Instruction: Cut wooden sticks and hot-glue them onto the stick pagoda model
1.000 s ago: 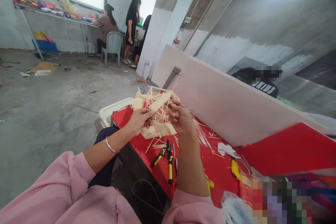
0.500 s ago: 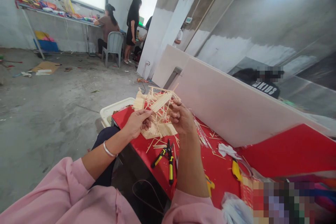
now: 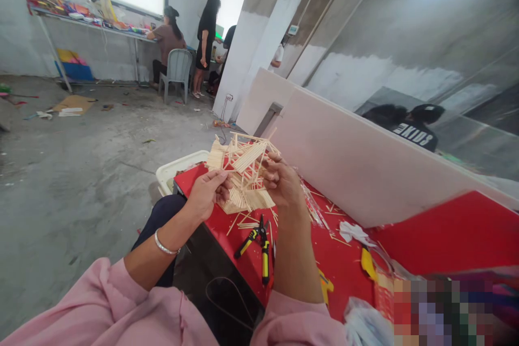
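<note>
A small house-like model (image 3: 249, 157) made of thin wooden sticks, with a slatted panel sloping across its front, stands on a wooden base over the red tabletop. My left hand (image 3: 208, 192) is at its left front, thumb and fingers pinched together; whatever is between the tips is too small to make out. At the model's right side, my right hand (image 3: 281, 179) has its fingers curled against the sticks, and the fingertips are partly hidden. Pliers with black and yellow handles (image 3: 263, 254) lie spread in front of the model, beside loose wooden sticks (image 3: 248, 224).
Scattered sticks, a crumpled white tissue (image 3: 352, 231), a yellow-handled tool (image 3: 368, 264) and a plastic bag (image 3: 367, 321) lie on the red table (image 3: 340, 275). A pale board (image 3: 357, 162) stands along its far side. Behind the left edge is a cream tub (image 3: 178, 166). Several people are farther off.
My left hand has drawn slightly left and down, away from the slatted panel. My right hand stays at the model's right side. The pliers lie as before.
</note>
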A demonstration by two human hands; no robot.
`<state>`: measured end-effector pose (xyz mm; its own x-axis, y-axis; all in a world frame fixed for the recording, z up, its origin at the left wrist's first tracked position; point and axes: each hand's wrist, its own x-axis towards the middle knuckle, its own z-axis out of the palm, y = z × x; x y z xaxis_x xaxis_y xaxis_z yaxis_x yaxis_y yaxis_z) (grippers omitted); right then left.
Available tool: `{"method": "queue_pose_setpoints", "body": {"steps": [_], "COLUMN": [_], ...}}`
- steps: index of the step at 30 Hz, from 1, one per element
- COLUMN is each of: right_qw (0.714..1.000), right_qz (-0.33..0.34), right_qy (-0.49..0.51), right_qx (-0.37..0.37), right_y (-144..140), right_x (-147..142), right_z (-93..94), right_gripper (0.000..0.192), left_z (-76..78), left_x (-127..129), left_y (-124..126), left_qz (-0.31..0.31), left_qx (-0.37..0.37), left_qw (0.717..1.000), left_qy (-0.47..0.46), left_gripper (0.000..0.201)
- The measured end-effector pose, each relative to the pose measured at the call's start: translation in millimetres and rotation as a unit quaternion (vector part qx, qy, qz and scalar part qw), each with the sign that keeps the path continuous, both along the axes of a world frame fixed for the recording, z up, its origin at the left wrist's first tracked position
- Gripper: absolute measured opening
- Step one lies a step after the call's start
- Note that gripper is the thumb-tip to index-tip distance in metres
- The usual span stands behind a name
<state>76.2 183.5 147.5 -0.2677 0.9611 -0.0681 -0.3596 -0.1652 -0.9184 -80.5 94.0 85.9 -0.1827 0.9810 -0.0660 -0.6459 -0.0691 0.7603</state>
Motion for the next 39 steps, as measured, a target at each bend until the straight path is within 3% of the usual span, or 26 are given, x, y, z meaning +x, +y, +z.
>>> {"method": "queue_pose_setpoints", "body": {"steps": [15, 39], "right_qw": [1.000, 1.000], "right_qz": [0.004, 0.005], "right_qy": [0.006, 0.009], "right_qx": [0.004, 0.001], "right_y": [-2.0, -2.5], "right_x": [-0.1, 0.1], "right_z": [0.9, 0.6], "right_gripper": [0.032, 0.033], "left_z": [10.0, 6.7], "left_x": [4.7, 10.1], "left_y": [-12.4, -14.4], "left_qz": [0.011, 0.001], "left_qx": [0.001, 0.006], "left_qw": [1.000, 0.999], "left_qy": [0.028, 0.032], "left_gripper": [0.029, 0.026]}}
